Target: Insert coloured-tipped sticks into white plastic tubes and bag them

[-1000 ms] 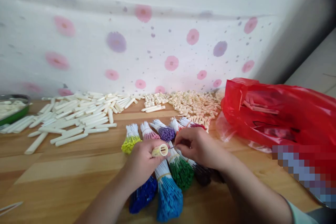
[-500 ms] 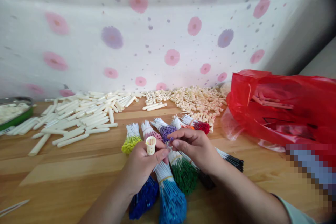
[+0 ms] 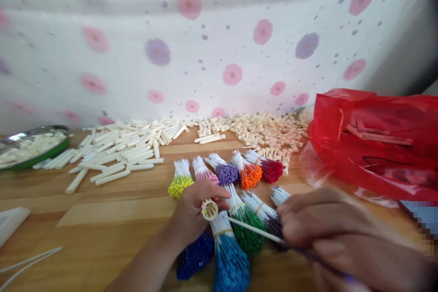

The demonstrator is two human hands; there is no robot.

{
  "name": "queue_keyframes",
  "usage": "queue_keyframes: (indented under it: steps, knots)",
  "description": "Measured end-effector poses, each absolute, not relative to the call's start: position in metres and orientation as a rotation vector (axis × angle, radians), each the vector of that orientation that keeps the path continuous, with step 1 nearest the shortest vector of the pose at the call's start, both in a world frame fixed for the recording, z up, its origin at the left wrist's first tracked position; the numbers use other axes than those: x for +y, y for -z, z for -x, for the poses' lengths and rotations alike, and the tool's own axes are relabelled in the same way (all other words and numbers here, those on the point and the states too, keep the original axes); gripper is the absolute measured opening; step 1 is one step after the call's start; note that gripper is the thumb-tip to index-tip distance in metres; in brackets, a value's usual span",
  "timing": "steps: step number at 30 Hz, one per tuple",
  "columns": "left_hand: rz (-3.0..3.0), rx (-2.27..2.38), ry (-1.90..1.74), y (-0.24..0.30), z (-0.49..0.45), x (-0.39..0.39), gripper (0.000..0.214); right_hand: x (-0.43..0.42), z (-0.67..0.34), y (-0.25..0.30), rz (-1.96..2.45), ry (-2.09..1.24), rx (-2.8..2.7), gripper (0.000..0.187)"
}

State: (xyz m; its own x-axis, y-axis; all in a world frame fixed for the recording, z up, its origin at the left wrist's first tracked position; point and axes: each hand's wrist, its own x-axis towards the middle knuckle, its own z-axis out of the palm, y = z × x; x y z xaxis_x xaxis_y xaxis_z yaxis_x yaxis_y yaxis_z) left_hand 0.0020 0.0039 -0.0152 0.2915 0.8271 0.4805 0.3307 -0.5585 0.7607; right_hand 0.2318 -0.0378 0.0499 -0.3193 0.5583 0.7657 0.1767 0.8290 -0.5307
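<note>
My left hand is closed round a small cream plastic cap with its open end facing me. My right hand, blurred by motion at the lower right, pinches a thin white stick with a dark purple end whose white tip points at the cap. Below and behind the hands lie bundles of coloured-tip sticks: yellow, pink, purple, orange, red, green, light blue and dark blue.
The wooden table carries a spread of white tubes at left and a heap of small cream caps at the back. A green-rimmed tray sits far left, a red plastic bag at right. A flowered cloth hangs behind.
My right hand has drawn back toward the lower right with one stick from the bundles. The left hand turned the cap from upright to facing the stick. The view shifted slightly left.
</note>
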Motion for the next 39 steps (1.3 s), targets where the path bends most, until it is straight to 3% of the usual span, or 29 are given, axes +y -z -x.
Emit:
queue_keyframes:
  steps: [13,25,34,39]
  knots:
    - [-2.094,1.116,-1.017,0.008,-0.007,-0.001,0.017,-0.028,-0.194,-0.045,0.471,-0.259,-2.058,0.032]
    - [-2.285,1.276,-0.810,0.005,0.004,0.000,0.021,-0.012,-0.191,-0.029,0.611,-0.403,-1.963,0.023]
    - [-2.394,1.272,-0.628,0.002,0.008,0.000,0.023,0.009,-0.187,-0.004,0.693,-0.283,-2.017,0.015]
    - [-2.521,1.328,-0.596,0.004,0.007,0.001,0.024,0.009,-0.186,-0.004,0.720,-0.447,-1.980,0.009]
